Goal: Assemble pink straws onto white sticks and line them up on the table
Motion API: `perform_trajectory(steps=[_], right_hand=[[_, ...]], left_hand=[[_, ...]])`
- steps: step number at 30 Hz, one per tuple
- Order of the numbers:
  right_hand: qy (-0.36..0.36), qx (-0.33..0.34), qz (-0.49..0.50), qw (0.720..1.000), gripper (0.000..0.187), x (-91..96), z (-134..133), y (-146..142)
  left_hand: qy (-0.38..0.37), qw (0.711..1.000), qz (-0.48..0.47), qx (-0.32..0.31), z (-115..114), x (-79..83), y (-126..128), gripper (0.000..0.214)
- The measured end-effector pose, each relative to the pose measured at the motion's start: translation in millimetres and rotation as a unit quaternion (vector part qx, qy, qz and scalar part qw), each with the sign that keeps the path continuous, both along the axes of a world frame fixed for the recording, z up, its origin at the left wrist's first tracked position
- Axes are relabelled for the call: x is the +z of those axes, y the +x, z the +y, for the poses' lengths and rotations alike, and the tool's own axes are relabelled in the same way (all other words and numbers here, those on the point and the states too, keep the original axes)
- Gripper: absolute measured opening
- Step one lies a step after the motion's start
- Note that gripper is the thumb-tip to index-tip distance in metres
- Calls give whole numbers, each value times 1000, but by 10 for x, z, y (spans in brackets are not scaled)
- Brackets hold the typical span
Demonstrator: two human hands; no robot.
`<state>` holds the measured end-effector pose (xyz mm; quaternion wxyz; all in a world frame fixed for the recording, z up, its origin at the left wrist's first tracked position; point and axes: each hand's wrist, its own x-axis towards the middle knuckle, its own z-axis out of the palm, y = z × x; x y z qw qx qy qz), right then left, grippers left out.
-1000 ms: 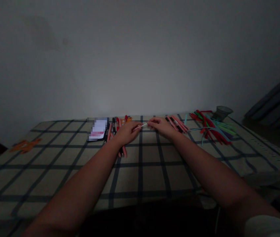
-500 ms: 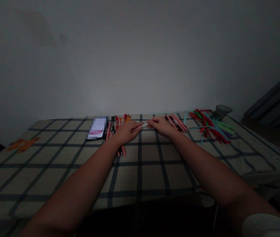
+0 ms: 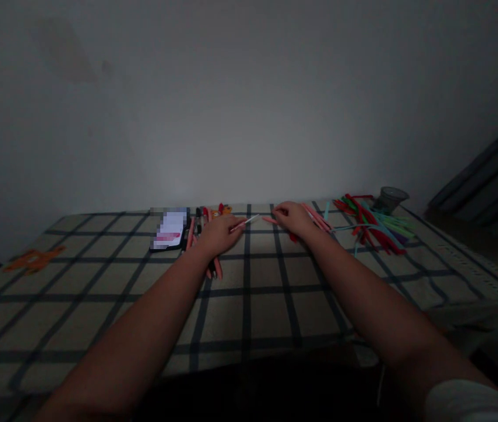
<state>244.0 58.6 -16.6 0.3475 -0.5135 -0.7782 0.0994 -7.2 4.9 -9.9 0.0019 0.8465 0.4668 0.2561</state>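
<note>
My left hand (image 3: 221, 235), fingers pinched closed, grips a slim pink pen piece with a thin white rod (image 3: 252, 218) sticking out to the right. A gap separates it from my right hand (image 3: 293, 219), which is closed on a slim pink pen piece (image 3: 269, 220) pointing left. Something small and red (image 3: 293, 237) shows beneath my right hand; I cannot tell whether it is held. Several pink and black pens (image 3: 215, 268) lie under and beside my left wrist. More pink pens (image 3: 314, 215) lie beside my right hand, partly covered by it.
A phone (image 3: 170, 228) with a lit, blurred screen lies at left. To the right are several coloured fuzzy strips (image 3: 376, 228) and a clear cup (image 3: 390, 200). A checked cloth (image 3: 266, 316) covers the table, which meets a wall (image 3: 249, 117) at the back.
My hands have drawn apart, the right one moving slightly right. The white rod's end is now free, and a pink piece shows in my right fingers.
</note>
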Motion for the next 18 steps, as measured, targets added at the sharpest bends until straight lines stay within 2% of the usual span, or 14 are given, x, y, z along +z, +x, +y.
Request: perform_trajectory(steps=[3,6,9,18], right_hand=[[29,9,-105,994,22,48,-28,23],[55,25,-183,981,30,105,-98,0],[57,28,-250,966,33,118,-141,-20],[29,10,-264,964,31,98,-149,-34]], left_hand=[[-9,1000,9,-11,-13,9,3,40],[-12,1000,11,-11,-17,9,2,39],[-9,1000,14,-12,1,-6,-3,38],[0,1000,6,-23,43,-43,-23,35]])
